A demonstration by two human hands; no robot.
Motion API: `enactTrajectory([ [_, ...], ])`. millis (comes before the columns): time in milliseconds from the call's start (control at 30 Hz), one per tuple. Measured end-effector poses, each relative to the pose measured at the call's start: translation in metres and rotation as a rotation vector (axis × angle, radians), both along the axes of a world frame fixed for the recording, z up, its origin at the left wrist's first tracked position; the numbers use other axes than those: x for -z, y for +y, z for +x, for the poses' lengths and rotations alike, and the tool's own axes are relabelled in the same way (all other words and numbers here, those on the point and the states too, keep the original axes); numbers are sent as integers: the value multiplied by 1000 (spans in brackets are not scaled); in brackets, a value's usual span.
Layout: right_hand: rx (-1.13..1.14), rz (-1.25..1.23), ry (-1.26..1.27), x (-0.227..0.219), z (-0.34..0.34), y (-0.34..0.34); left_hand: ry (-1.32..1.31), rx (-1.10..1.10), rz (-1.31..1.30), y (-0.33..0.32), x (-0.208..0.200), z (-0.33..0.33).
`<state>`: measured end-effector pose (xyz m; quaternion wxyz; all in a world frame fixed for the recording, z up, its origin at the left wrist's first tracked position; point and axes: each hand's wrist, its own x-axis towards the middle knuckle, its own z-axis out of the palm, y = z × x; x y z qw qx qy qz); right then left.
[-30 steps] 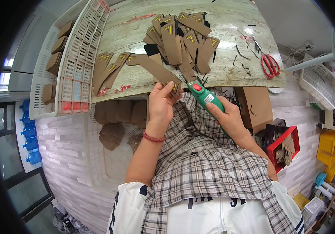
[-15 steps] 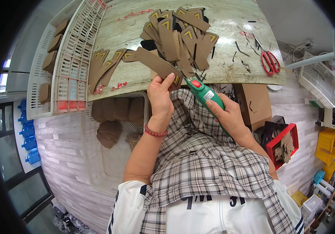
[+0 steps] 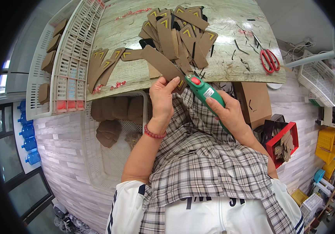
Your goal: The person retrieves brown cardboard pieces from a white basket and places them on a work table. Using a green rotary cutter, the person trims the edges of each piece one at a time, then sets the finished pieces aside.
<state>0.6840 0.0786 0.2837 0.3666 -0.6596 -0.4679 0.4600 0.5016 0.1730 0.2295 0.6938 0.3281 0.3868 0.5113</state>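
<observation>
My left hand point(image 3: 162, 100) pinches a brown fabric strip point(image 3: 160, 62) by its end, where a yellow chevron partly shows beside my thumb. Wrapped around a green handheld electric cutter point(image 3: 205, 93) with a red button is my right hand point(image 3: 231, 116). The cutter's tip meets the strip's edge near the chevron end; its blade is too small to make out. Just beyond my hands, a heap of similar brown strips point(image 3: 168, 37) with yellow chevrons lies on the table point(image 3: 124, 29). Several more strips point(image 3: 106, 68) lie to the left.
Red-handled scissors point(image 3: 270, 61) and dark scraps point(image 3: 240, 47) lie at the table's right. White plastic baskets point(image 3: 74, 62) stand at the left, and another with brown pieces point(image 3: 109, 133) sits below the table. To my right are a cardboard box point(image 3: 258, 105) and a red-rimmed box point(image 3: 295, 140) of scraps.
The strip in my left hand has shifted slightly right and down, and now slopes more steeply along the cutter's tip. My right hand keeps nearly the same place.
</observation>
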Motion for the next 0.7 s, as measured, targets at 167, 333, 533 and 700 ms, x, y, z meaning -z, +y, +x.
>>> enactTrajectory([
  [167,-6,-32,-1,-3,0,4,39,21,-4,-4,0,1],
  [333,5,-10,38,1,-7,9,66,-57,-34,-1,-4,-10],
  [533,57,-22,47,5,-6,5,176,-433,-65,89,-2,-82],
  [700,27,19,3,9,-8,6,1209,-373,260,127,46,-74],
])
